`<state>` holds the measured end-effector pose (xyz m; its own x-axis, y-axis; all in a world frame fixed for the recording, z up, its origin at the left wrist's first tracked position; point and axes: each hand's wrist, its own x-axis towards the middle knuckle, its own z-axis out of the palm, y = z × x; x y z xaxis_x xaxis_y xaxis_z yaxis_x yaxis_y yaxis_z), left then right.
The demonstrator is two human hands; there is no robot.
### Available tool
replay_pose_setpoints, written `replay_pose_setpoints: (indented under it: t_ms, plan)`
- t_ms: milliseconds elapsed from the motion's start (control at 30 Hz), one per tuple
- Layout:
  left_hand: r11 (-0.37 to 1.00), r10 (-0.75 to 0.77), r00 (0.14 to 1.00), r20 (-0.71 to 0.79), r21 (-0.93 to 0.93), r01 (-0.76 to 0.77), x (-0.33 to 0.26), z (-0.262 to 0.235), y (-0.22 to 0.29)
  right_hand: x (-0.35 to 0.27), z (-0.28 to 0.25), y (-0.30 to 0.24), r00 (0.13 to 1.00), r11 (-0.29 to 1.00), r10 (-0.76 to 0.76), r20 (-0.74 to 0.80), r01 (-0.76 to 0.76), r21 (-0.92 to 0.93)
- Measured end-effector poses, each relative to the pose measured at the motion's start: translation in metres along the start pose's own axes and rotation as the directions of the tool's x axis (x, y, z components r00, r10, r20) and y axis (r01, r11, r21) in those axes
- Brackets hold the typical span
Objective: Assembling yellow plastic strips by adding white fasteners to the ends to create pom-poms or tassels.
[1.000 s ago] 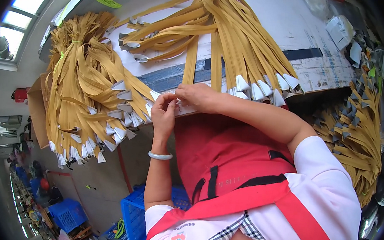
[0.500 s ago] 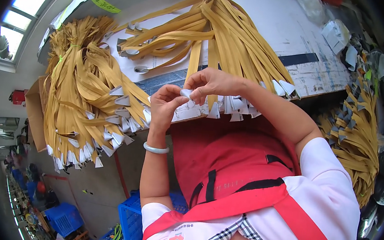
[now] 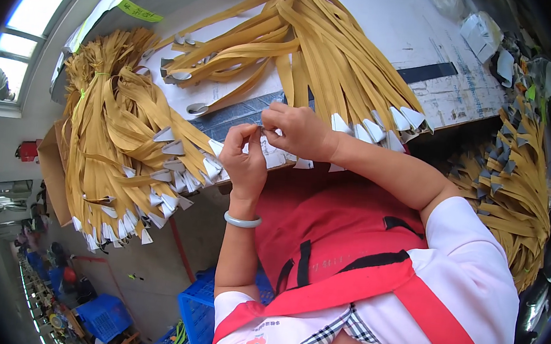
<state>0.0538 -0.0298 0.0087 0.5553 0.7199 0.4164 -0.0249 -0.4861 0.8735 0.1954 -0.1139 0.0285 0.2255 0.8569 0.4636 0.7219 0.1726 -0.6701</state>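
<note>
Over the table's front edge, my left hand and my right hand meet with fingertips pinched together. Between them is the small pale tab at the end of a yellow zipper strip, now mostly covered by the fingers. A fan of yellow zipper strips lies on the table just beyond my hands, their white-tabbed ends hanging over the edge by my right forearm. To the left of my left hand droops a thick tied bundle of similar strips, white tabs at the bottom.
White paper and board cover the table, with a dark strip on it. A further yellow bundle with grey tips hangs at the right beside plastic bags. A cardboard box stands behind the left bundle; a blue crate sits below.
My hands have drawn closer together and turned, the right fingers curling in. The pale tab that showed between them is now mostly hidden. The view has shifted slightly.
</note>
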Motion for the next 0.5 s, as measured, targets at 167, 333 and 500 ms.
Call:
replay_pose_setpoints:
  t_ms: [167, 333, 500]
  plan:
    - [0.997, 0.064, 0.998, -0.006, 0.043, -0.064, -0.007, 0.007, 0.003, -0.008, 0.012, 0.008, 0.994, 0.993, -0.031, -0.106, 0.019, -0.116]
    - [0.956, -0.159, 0.987, 0.018, -0.246, 0.158, 0.001, 0.005, 0.020, -0.013, 0.011, 0.018, 0.986, 0.978, 0.118, -0.114, -0.096, 0.183]
    - [0.957, -0.117, 0.959, 0.258, -0.227, 0.178, 0.009, -0.019, 0.011, -0.013, -0.007, 0.003, 0.947, 0.724, 0.304, 0.108, -0.303, 0.619]
